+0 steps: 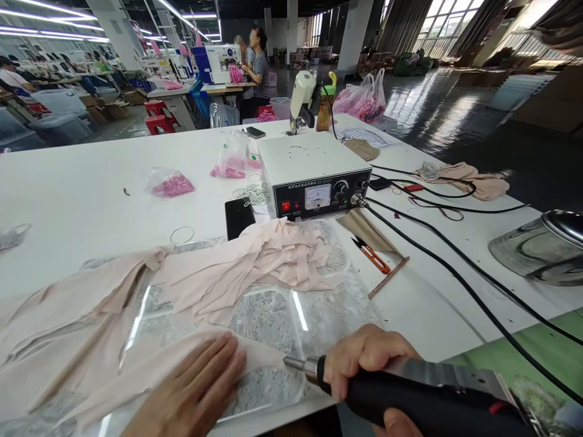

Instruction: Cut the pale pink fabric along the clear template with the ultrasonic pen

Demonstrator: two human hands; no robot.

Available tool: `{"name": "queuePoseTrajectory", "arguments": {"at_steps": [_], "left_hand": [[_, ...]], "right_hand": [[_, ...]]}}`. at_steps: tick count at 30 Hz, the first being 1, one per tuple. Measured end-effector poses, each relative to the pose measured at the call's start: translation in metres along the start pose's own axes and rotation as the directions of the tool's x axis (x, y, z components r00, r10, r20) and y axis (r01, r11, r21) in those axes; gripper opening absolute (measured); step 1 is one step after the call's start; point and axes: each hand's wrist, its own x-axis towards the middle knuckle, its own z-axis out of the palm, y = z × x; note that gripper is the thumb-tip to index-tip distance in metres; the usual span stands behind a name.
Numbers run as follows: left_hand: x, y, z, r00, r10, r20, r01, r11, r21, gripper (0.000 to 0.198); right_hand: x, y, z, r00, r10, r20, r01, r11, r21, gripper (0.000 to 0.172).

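Note:
My left hand lies flat, fingers stretched, on a pale pink fabric strip near the table's front edge. My right hand is wrapped round the black body of a handheld ultrasonic welder. Its metal tip points left and meets, or hovers just over, the strip's narrow right end; contact cannot be told. Beneath the cloth is a glossy grey marbled sheet. A layered pile of pale pink fabric pieces rests behind my hands, and more pieces spread to the left.
The control box stands behind the pile, with black cables running right. Orange thread snips, a black phone, bags of pink bits and a metal canister lie around. Farther back, people sit at sewing machines.

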Motion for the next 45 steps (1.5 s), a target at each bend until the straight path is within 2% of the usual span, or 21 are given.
{"name": "queuePoseTrajectory", "arguments": {"at_steps": [3,7,12,14,19,20,22,23,26,29,32,37,43,45], "left_hand": [[0.004,0.008,0.006,0.998,-0.042,-0.040,0.041,0.999,-0.023,0.045],[0.002,0.010,0.010,1.000,-0.019,-0.022,0.019,1.000,0.009,0.040],[-0.009,0.007,0.014,0.999,0.040,0.019,-0.042,0.996,0.074,0.045],[-0.007,0.008,0.014,1.000,0.024,0.002,-0.025,0.996,0.086,0.044],[0.007,0.019,0.013,0.997,-0.070,-0.016,0.071,0.995,0.065,0.047],[0.009,0.022,0.013,0.995,-0.093,-0.027,0.095,0.993,0.067,0.049],[0.013,0.027,0.014,0.991,-0.123,-0.051,0.127,0.990,0.066,0.052],[0.014,0.029,0.015,0.989,-0.131,-0.064,0.135,0.989,0.065,0.054],[0.019,0.032,0.015,0.988,-0.126,-0.091,0.134,0.987,0.093,0.054],[0.024,0.034,0.014,0.988,-0.106,-0.110,0.120,0.984,0.133,0.055],[0.026,0.035,0.015,0.987,-0.107,-0.120,0.123,0.983,0.137,0.058],[0.027,0.037,0.018,0.980,-0.127,-0.154,0.150,0.978,0.148,0.062],[0.029,0.039,0.021,0.971,-0.132,-0.200,0.160,0.979,0.129,0.064],[0.028,0.040,0.023,0.970,-0.132,-0.203,0.159,0.980,0.122,0.064]], "right_hand": [[0.001,0.010,-0.007,0.998,-0.042,0.051,0.039,0.998,0.051,0.020],[0.007,0.025,-0.027,0.947,-0.136,0.292,0.094,0.984,0.152,0.027],[0.006,0.027,-0.038,0.930,-0.112,0.350,0.063,0.987,0.150,0.029],[0.004,0.025,-0.036,0.926,-0.104,0.362,0.059,0.989,0.133,0.028],[0.003,0.023,-0.032,0.949,-0.164,0.269,0.136,0.983,0.122,0.026],[0.004,0.024,-0.032,0.946,-0.149,0.286,0.120,0.986,0.115,0.026],[0.006,0.026,-0.033,0.911,-0.165,0.378,0.121,0.983,0.137,0.028],[0.008,0.028,-0.032,0.909,-0.177,0.377,0.129,0.980,0.149,0.029],[0.009,0.031,-0.028,0.940,-0.225,0.256,0.177,0.964,0.198,0.031],[0.009,0.031,-0.026,0.916,-0.232,0.328,0.171,0.963,0.206,0.032],[0.007,0.030,-0.030,0.901,-0.210,0.378,0.173,0.976,0.131,0.031],[0.009,0.030,-0.033,0.912,-0.219,0.348,0.190,0.975,0.116,0.026],[0.010,0.020,-0.030,0.924,-0.124,0.363,0.097,0.991,0.090,0.027],[0.009,0.020,-0.032,0.925,-0.146,0.352,0.122,0.989,0.090,0.028]]}}
